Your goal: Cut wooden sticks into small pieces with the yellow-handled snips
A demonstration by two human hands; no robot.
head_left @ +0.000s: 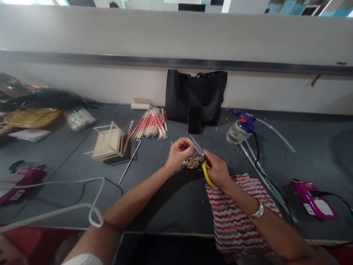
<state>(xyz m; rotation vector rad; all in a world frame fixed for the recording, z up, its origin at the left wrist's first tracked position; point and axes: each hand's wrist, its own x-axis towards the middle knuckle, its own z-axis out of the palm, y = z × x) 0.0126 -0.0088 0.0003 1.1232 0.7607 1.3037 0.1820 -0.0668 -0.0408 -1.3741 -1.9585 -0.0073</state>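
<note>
Scissors (196, 146), yellow-handled, at a pile of short stick pieces (193, 162) on the dark table (176, 206). Right hand (218, 169) clamped on the handles. Left hand (179, 152) beside the blades, thumb and fingertips together; cannot tell if anything is pinched. Beyond: phone (194, 120) upright before black bag (194, 94). Leftward: wrapped chopsticks (149, 124). Rightward: glue gun (247, 122).

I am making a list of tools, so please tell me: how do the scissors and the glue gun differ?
The scissors have yellow handles, while the glue gun is mainly blue with orange parts. The right hand holds the scissors; no hand touches the glue gun. The scissors have no cord, whereas a dark cord runs from the glue gun. Both are handheld tools.
</note>
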